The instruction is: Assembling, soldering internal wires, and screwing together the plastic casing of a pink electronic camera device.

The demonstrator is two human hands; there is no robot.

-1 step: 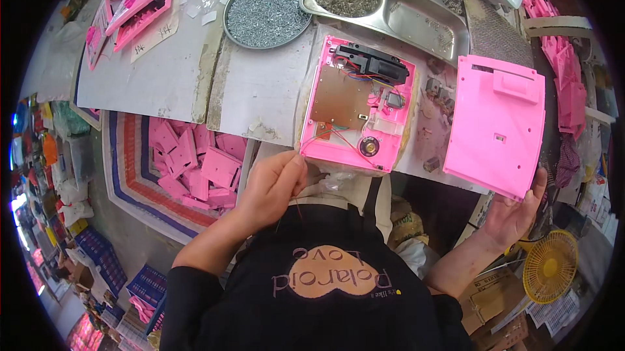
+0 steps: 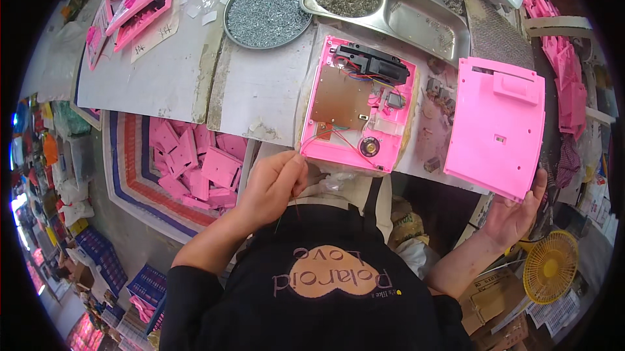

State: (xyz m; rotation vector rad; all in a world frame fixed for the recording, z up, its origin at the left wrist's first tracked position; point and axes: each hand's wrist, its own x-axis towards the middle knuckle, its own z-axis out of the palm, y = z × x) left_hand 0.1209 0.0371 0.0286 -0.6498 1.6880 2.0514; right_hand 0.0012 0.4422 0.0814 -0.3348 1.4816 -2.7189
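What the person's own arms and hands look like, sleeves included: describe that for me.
The left hand and right hand are ungloved, and no watch or bracelet shows on either wrist. Both forearms are bare below the plain black sleeves of a black top, which carries a tan heart-shaped print with lettering.

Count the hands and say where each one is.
2: the left hand at the near left corner of the open pink case; the right hand holding the pink panel at its lower right corner.
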